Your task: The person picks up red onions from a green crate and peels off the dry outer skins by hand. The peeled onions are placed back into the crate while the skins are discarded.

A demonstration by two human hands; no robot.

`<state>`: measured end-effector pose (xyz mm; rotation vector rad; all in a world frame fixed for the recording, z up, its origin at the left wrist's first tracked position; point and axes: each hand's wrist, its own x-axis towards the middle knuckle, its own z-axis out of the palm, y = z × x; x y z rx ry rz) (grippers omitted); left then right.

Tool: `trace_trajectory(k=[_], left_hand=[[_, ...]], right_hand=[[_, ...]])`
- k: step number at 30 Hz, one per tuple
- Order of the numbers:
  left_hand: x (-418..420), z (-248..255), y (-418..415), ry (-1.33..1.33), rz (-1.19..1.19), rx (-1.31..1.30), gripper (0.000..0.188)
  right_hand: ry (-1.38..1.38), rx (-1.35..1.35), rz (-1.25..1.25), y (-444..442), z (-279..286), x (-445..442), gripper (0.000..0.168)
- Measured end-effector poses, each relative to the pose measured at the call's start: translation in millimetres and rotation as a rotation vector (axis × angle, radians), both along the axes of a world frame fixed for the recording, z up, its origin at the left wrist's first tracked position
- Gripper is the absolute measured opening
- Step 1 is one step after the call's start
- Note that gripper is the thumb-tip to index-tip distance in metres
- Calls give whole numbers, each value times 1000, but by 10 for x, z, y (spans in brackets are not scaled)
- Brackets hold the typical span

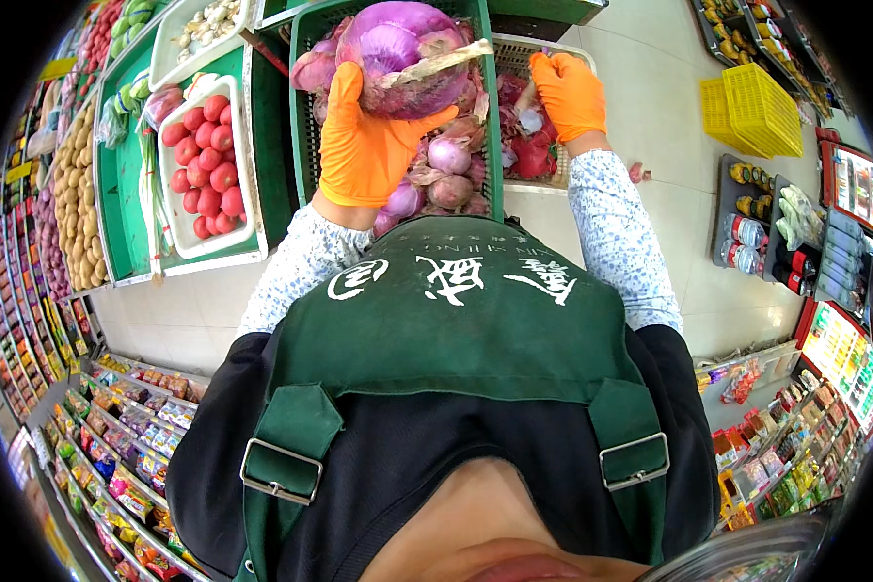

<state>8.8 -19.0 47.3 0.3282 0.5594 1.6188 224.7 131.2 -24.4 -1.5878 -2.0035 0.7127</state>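
Note:
In an orange glove, my left hand (371,145) holds up a large purple-red onion (407,62) with a long dry stalk, its fingers around the underside. Below it stands a green plastic crate (490,131) with many red onions (449,155) and loose papery skins. My right hand (568,94), also gloved in orange, is closed with its fingertips together over a pale plastic basket (534,188); whether it pinches a bit of skin or stalk I cannot tell. That basket holds onion skins and red netting (534,156).
To the left, a green display stand (127,218) bears a white tray (243,236) of tomatoes, spring onions and a tray of garlic. A piece of onion skin (638,173) lies on the tiled floor. Yellow baskets (760,113) stand at the right, and packed snack shelves are behind me.

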Motion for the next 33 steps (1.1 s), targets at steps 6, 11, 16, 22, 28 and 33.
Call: trace_trajectory(k=[6,11,16,22,28,33], left_hand=[[-66,-200,37,192,15,-43,62],[-88,-186,157,539,63,60,69],[-96,-78,96,720,36,45,76],[-210,-181,59,649,-11,-69,74],[-299,-401,24,66,-268,-132,81],[-109,-178,77,-18,-128,-126,86]], right_hand=[[680,-321,365,-161,478,-238,46],[649,-367,725,-224,957,-400,59],[366,-73,787,-156,678,-400,48],[128,-26,698,-315,716,-454,52],[437,-52,705,-335,495,-409,47],[251,-80,476,-323,-49,-223,43]])
